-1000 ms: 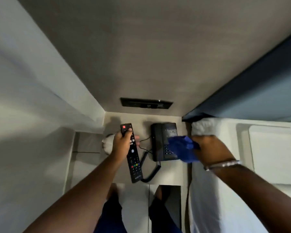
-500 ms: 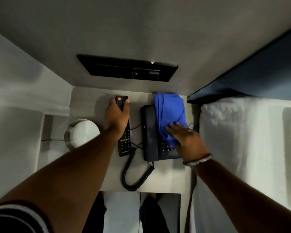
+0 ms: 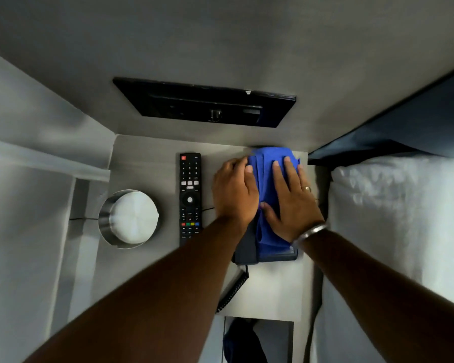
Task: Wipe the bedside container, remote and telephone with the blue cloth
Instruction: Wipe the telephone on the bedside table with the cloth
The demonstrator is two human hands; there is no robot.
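The blue cloth (image 3: pixel 269 163) lies spread over the black telephone (image 3: pixel 247 251) on the bedside table (image 3: pixel 273 292). My right hand (image 3: pixel 290 200) presses flat on the cloth, fingers spread. My left hand (image 3: pixel 233 189) rests on the telephone's left side, over the handset, its fingertips touching the cloth's edge. The black remote (image 3: pixel 189 197) lies free on the table, just left of my left hand. A round metal container (image 3: pixel 128 218) with a white top sits at the table's left edge. Most of the telephone is hidden under cloth and hands.
A coiled phone cord (image 3: pixel 232 292) trails toward the table's front edge. A black panel (image 3: pixel 205 103) is set into the wall behind the table. A white bed (image 3: pixel 399 226) borders the table on the right; a wall closes the left side.
My left hand let go of the remote and moved right onto the telephone. My right hand slid forward over the cloth, flattening it on the phone. The view moved closer.
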